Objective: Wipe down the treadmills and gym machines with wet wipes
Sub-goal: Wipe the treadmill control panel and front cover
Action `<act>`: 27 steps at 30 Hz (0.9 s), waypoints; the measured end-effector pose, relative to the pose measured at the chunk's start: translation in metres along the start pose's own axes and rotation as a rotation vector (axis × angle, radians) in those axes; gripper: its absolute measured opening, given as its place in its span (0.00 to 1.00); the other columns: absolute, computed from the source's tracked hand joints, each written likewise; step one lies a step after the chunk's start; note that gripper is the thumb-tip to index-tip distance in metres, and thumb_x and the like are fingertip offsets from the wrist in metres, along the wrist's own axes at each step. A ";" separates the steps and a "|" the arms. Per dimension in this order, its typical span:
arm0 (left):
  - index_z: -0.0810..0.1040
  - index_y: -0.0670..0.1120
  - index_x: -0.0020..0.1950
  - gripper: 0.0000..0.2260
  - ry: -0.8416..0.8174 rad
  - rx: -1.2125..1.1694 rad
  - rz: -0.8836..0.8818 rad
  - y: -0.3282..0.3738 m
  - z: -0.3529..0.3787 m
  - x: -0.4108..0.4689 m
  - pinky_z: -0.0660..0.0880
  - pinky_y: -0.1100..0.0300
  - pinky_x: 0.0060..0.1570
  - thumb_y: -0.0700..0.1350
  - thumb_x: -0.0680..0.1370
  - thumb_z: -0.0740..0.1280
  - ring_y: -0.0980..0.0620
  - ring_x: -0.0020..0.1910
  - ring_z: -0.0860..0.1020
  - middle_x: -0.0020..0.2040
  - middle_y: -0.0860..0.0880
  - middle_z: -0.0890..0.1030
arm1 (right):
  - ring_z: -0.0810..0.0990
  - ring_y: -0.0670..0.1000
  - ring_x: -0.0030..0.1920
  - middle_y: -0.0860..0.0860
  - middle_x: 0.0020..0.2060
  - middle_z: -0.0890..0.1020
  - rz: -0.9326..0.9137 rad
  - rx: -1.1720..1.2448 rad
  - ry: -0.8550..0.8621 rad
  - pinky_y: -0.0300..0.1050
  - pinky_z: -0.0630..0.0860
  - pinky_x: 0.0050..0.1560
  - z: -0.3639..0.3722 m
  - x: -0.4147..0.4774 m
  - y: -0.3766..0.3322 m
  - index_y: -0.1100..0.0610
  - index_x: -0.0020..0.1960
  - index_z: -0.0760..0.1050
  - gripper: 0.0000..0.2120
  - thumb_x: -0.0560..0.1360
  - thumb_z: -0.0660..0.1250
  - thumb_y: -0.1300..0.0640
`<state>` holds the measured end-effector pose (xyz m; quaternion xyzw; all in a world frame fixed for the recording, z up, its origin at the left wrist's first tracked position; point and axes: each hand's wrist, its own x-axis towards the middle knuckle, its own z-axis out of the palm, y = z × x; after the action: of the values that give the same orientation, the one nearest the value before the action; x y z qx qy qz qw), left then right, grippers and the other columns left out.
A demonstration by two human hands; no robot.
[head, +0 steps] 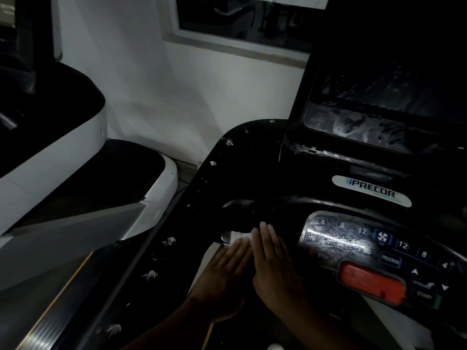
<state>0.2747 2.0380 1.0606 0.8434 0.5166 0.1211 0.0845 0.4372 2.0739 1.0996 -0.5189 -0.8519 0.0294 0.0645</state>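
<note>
Dim light, picture grainy.

- Both hands low in the frame, about 6 o'clock, laid side by side on the black treadmill console.
- Left hand: flat, fingers straight and close together, somewhat blurred. Fingertips lie on a white wet wipe. Nothing gripped; the palm presses down.
- Right hand: flat too, fingers straight and pointing to 12 o'clock, touching the left hand along its side. Nothing curled round anything. Whether its fingers are on the wipe or just on its edge cannot be told.
- The wipe shows only as a small crumpled patch at 12 o'clock of the left fingertips, on the console's inner rim.
- At 3 o'clock of the hands: silver keypad streaked with wet smears, with numbered keys and a fan button.
- At 4 o'clock of the hands: red stop button.
- At 1 o'clock of the hands: white PRECOR badge, and beyond it the dark display screen, smeared.
- White specks dot the console's left edge.
- At 9 to 10 o'clock in the frame: a white-and-black neighbouring machine.
- At 12 o'clock: white wall and a window.
</note>
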 end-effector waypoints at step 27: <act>0.66 0.37 0.73 0.34 0.067 0.134 -0.120 -0.022 -0.002 0.001 0.76 0.42 0.63 0.61 0.76 0.56 0.37 0.70 0.75 0.72 0.35 0.74 | 0.67 0.66 0.74 0.67 0.75 0.66 0.171 -0.235 -0.014 0.61 0.59 0.73 0.017 -0.011 -0.007 0.68 0.75 0.64 0.46 0.60 0.75 0.57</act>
<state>0.2563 2.0484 1.0565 0.8101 0.5758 0.1089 0.0176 0.4340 2.0612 1.0829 -0.5934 -0.8025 -0.0617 -0.0052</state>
